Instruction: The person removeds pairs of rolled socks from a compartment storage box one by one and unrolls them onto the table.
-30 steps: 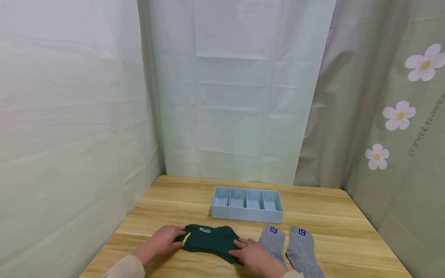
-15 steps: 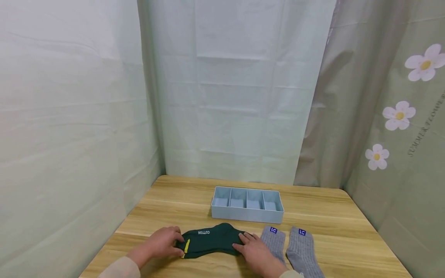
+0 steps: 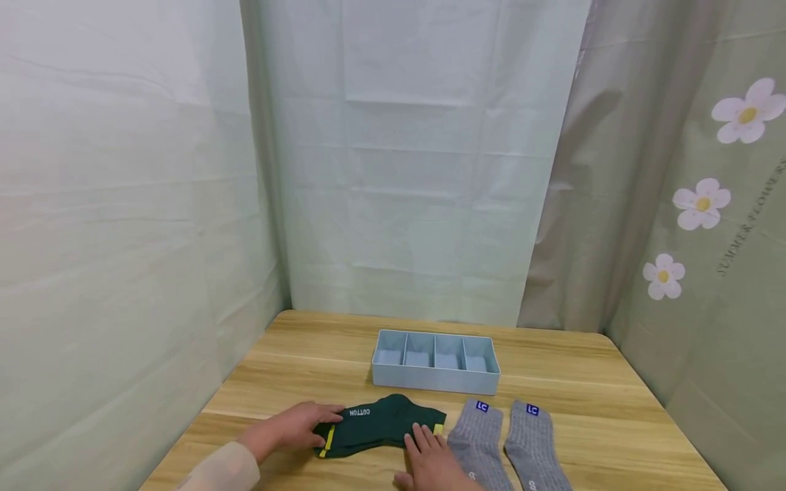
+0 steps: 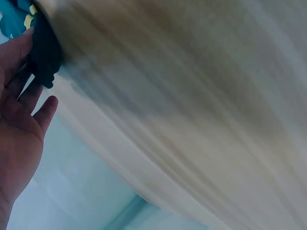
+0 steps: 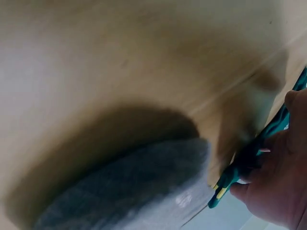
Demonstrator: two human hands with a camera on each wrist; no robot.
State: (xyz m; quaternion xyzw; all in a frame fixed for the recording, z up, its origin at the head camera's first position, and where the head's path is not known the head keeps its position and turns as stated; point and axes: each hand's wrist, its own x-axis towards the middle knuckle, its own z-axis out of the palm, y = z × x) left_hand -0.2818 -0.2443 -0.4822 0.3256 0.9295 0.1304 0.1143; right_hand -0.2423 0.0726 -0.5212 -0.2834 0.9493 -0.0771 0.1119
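Item: dark green sock (image 3: 377,424), yellow stripes at both ends, white "COTTON" lettering near the left end. Lies flat on the wooden table (image 3: 589,382), between the two hands, close to the table's near edge.

Left hand (image 3: 301,426): rests at the sock's left, yellow-striped end, fingers laid fairly straight over the fabric. The left wrist view shows the fingertips against the dark cloth; whether they pinch it cannot be told, and nothing is visibly clenched.

Right hand (image 3: 430,458): lies on the sock's right near edge, fingers extended and flat in the head view. The right wrist view shows the fingers (image 5: 268,163) curling at the green, yellow-tipped edge, seemingly nipping it, though the blur leaves this uncertain.

Adjacent: pair of grey ribbed socks (image 3: 506,443), each with a blue "LC" tag at the cuff, lying side by side just to the right of the right hand; the nearer one almost touches the green sock's right end.

Beyond the hands: pale blue tray (image 3: 434,385) with four compartments in a row, set apart from the socks, toward the far side of the table.

Surround: pale green cloth backdrop (image 3: 430,170); flowered curtain (image 3: 706,204) at right.
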